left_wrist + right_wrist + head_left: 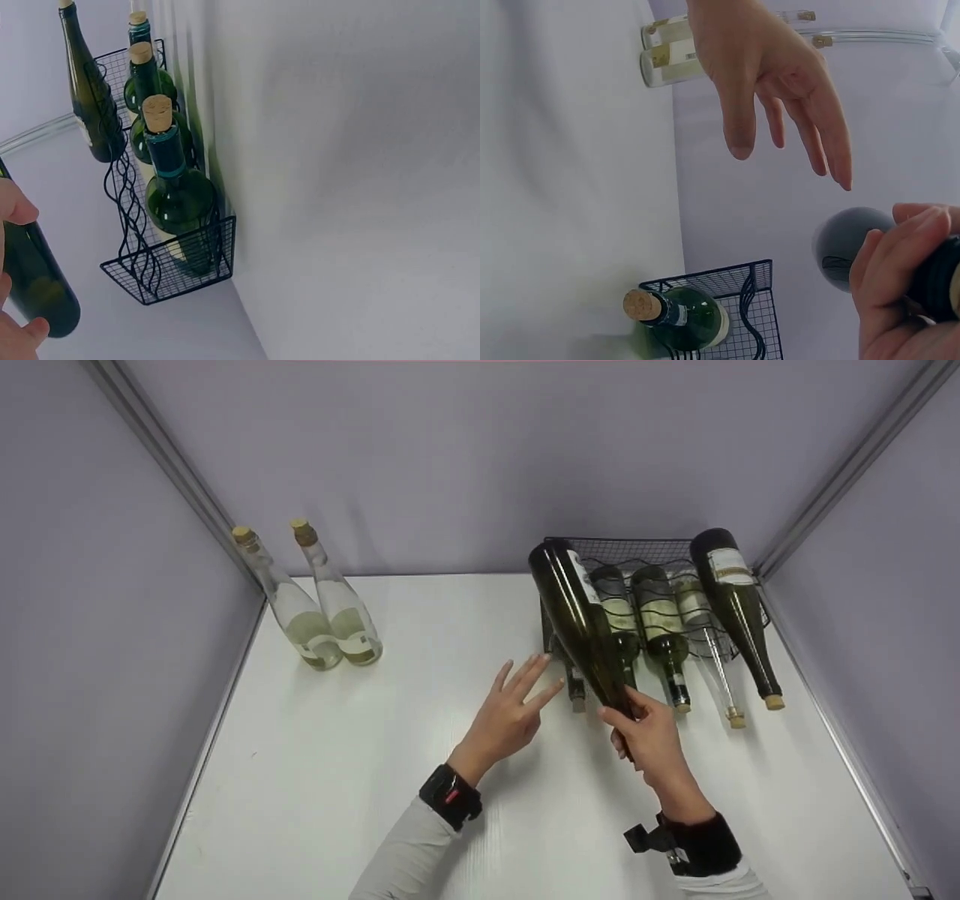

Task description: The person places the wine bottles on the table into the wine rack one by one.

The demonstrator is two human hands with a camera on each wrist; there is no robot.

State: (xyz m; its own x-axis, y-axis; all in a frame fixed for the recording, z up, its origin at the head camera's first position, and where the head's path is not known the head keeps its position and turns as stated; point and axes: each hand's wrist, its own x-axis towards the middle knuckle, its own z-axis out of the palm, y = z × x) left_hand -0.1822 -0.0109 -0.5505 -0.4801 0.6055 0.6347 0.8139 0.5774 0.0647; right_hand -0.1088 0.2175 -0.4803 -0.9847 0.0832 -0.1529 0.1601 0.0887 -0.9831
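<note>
Grey-lilac back wall (450, 457) spans far side; side walls (82, 660) L & R. White table (337, 795) runs up to back wall.

Black wire rack (637, 547) sits on table, far R end, nr back wall: mesh sides, wavy rails.

Held bottle (581, 619), dk green w/ white label, is over rack's L end in head view, tilted, base twd back wall, neck twd person; L wrist view shows it apart from rack. Top bottle (739, 607), also green w/ white label, lies on rack's upper rails at R end, neck twd person. Lower level: three green lower bottles (664, 649), cream labels, necks out front; leftmost mostly hidden behind held bottle in head view. Slim clear bottle (694, 600) just R of them, same level. Two standing clear bottles (346, 619), yellowish-green labels, side by side on table, far L, nr back wall, well apart from rack.

Pale sleeves (409, 847) on both arms. R hand (649, 735) grips held bottle by neck, fingers + thumb wrapped round. L hand (514, 709) has fingers spread, holds nothing, nr rack's front L corner, just beside held bottle.

Blk wristbands (450, 796) on both wrists, w/ small devices attached. Corks (736, 720), tan, in visible bottle mouths.
</note>
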